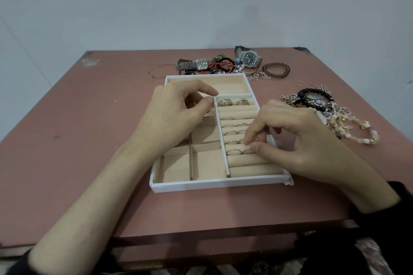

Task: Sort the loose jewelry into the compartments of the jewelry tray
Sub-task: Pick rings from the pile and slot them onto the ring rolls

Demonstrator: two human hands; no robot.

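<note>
The white jewelry tray (214,185) sits mid-table (89,118), with rings (231,133) lined in the rolls on its 3 o'clock side. The left hand (176,114) hovers over the 9 o'clock compartments with fingers curled, and the right hand (297,140) brings thumb and forefinger together at a ring roll; whether either grips anything I cannot tell. Loose jewelry lies at the tray's 12 o'clock, among it a dark-dial watch (249,58), and at 2 o'clock, with a black bead bracelet (312,91)

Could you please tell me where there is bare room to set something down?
Bare: the table left of the tray, the tray's long far compartment and its near-left compartments. Crowded: watches and cords behind the tray, bracelets to its right, and the ring rolls under the right hand.
</note>
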